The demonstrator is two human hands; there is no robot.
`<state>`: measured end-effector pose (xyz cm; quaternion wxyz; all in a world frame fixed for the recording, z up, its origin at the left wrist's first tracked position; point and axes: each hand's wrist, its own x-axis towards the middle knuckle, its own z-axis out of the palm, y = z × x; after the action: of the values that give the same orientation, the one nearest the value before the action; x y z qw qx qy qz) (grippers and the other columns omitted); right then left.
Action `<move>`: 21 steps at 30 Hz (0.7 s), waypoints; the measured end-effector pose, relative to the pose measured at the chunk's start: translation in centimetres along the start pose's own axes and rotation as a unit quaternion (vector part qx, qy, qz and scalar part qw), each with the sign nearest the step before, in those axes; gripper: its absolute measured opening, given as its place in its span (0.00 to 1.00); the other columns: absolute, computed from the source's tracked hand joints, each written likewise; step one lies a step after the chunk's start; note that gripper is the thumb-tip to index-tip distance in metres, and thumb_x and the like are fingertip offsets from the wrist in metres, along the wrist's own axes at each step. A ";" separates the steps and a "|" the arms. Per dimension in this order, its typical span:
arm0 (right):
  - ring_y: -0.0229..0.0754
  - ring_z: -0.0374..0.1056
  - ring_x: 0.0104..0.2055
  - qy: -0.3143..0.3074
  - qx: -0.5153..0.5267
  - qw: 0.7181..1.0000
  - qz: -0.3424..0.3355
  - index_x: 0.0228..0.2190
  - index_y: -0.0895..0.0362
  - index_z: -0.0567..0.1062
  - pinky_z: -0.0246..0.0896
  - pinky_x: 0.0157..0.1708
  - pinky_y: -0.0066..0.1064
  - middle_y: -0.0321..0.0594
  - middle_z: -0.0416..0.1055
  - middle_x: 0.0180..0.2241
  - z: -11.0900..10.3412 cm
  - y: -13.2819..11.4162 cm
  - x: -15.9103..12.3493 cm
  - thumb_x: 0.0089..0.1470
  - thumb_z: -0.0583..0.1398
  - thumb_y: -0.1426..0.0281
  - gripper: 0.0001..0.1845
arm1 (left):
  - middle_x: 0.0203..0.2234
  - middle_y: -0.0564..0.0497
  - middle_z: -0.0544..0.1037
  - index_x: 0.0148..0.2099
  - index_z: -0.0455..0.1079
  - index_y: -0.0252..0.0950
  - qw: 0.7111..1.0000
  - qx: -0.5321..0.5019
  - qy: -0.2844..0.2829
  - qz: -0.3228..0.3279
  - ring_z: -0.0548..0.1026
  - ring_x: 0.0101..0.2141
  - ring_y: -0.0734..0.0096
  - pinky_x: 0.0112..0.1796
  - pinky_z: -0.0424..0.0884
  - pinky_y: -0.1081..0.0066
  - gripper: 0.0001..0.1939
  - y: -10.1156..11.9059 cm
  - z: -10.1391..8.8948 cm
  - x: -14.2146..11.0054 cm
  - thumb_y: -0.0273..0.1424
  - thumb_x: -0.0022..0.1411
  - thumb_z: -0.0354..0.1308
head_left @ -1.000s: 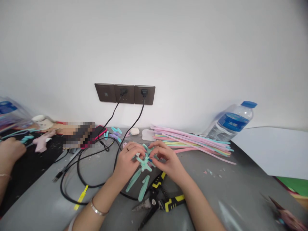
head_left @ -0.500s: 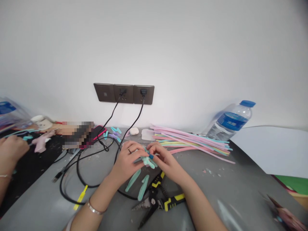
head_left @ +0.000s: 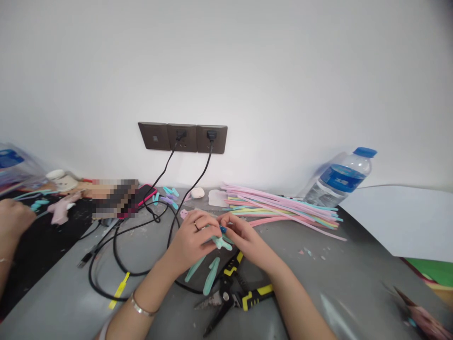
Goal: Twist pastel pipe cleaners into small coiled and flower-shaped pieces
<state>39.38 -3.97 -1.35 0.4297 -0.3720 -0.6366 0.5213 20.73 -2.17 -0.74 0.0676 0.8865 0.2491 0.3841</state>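
My left hand (head_left: 194, 238) and my right hand (head_left: 246, 238) meet above the grey table, fingertips closed together on a small mint-green pipe cleaner piece (head_left: 222, 243). Its short fuzzy ends stick out below the fingers; the rest is hidden. A dark blue spot, perhaps a nail, shows at my right fingertips. Beneath the hands lie two bent mint pipe cleaner strips (head_left: 211, 277). Just in front of them rest black and yellow wire strippers (head_left: 226, 296), jaws apart. A small pink piece (head_left: 184, 214) lies behind my left hand.
A bundle of pastel pipe cleaners (head_left: 283, 203) lies along the wall, beside a leaning water bottle (head_left: 341, 177). Black cables (head_left: 115, 250) loop at left from the sockets (head_left: 182, 138). A co-worker's hand (head_left: 14, 219) is at far left. White paper (head_left: 403, 219) covers the right side.
My left hand has shifted slightly right and covers more of the mint piece, whose ends point further right. The pink piece behind it has come into view. The co-worker's hand has moved left.
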 end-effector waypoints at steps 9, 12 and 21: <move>0.46 0.63 0.49 0.060 0.024 0.998 0.011 0.31 0.54 0.66 0.58 0.45 0.33 0.43 0.67 0.47 0.0 -0.4 0.1 0.59 0.55 0.58 0.13 | 0.28 0.53 0.72 0.33 0.66 0.36 0.949 -0.208 0.050 -0.233 0.71 0.32 0.70 0.34 0.67 0.72 0.04 -0.2 1.1 -0.2 0.25 0.57 0.58; 0.46 0.63 0.47 0.076 0.008 0.997 -0.018 0.31 0.54 0.66 0.59 0.43 0.33 0.43 0.67 0.45 0.0 -0.5 0.1 0.60 0.54 0.61 0.11 | 0.23 0.56 0.68 0.31 0.64 0.36 0.868 -0.345 0.063 -0.352 0.68 0.25 0.74 0.28 0.65 0.75 0.06 0.2 1.6 0.1 0.31 0.57 0.58; 0.51 0.58 0.56 0.123 -0.184 0.964 -0.147 0.29 0.53 0.69 0.51 0.55 0.45 0.46 0.63 0.50 0.1 -0.9 -0.1 0.53 0.57 0.76 0.06 | 0.14 0.60 0.63 0.29 0.62 0.37 0.739 -0.439 0.065 -0.507 0.60 0.16 0.79 0.18 0.56 0.78 0.12 0.8 2.3 0.1 0.39 0.56 0.57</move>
<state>39.30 -4.29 -0.53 0.5007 -0.4083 -0.7114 0.2767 22.77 -2.63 -2.01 0.6179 0.4735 0.4694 0.4167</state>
